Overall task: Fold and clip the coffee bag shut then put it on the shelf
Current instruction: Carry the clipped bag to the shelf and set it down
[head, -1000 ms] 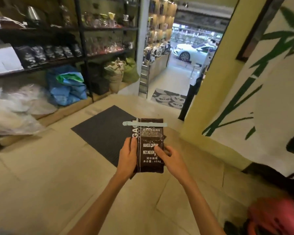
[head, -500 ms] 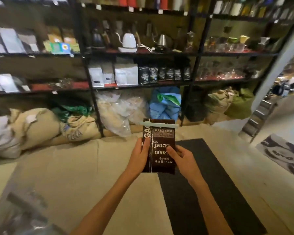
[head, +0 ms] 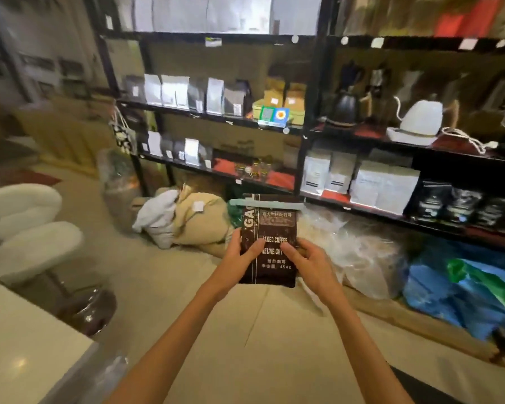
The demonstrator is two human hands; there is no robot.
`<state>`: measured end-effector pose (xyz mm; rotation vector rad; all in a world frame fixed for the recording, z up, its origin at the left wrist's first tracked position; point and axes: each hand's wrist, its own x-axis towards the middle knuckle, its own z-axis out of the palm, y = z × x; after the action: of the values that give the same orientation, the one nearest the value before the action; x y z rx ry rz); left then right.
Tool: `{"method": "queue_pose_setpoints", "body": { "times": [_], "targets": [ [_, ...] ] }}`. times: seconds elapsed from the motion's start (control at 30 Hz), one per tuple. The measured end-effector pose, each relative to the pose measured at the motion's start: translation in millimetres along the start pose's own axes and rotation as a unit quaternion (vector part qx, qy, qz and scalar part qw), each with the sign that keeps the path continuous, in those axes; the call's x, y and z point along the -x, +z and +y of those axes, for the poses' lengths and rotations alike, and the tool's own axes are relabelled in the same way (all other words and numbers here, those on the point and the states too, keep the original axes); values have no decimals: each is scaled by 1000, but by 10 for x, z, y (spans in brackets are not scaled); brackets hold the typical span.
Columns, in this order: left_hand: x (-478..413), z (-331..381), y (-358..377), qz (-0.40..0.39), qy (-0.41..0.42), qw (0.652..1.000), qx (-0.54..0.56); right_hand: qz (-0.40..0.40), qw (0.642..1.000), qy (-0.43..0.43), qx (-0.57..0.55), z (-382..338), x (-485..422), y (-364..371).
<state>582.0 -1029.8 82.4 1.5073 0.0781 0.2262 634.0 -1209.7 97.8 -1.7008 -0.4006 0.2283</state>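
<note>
Dark brown foil, glossy and likely slick: the coffee bag (head: 270,243) is held upright in mid-air at chest level, a pale clip (head: 266,203) already across its folded top at 12 o'clock. The left hand (head: 241,258) grips its left edge, the right hand (head: 306,260) its right, thumbs on the front. It looks full, fairly heavy yet pliant, so low side holds suit it. The shelf (head: 362,208) waits near 1 o'clock.
</note>
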Motion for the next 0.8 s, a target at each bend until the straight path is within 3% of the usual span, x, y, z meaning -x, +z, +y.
{"method": "queue_pose_setpoints", "body": {
  "times": [0.2,0.53,0.63,0.73,0.8],
  "targets": [
    [-1503,84,-689,55,6,998,3,-82,996,-4,32,-79,-1889,304],
    [-4217,-338,-2585,116,-22,991,-59,-189,982,3,0,312,-5173,1566],
    [-4976,-252,-3148,109,-21,988,-105,-175,985,5,-2,73,-6121,1772],
    [-5658,-115,-3667,75,-50,986,-141,-131,984,-75,93,-346,-6996,1935],
    [-6036,-78,-3907,55,-50,979,-190,-148,957,-124,216,-554,-7453,2059]
  ]
}}
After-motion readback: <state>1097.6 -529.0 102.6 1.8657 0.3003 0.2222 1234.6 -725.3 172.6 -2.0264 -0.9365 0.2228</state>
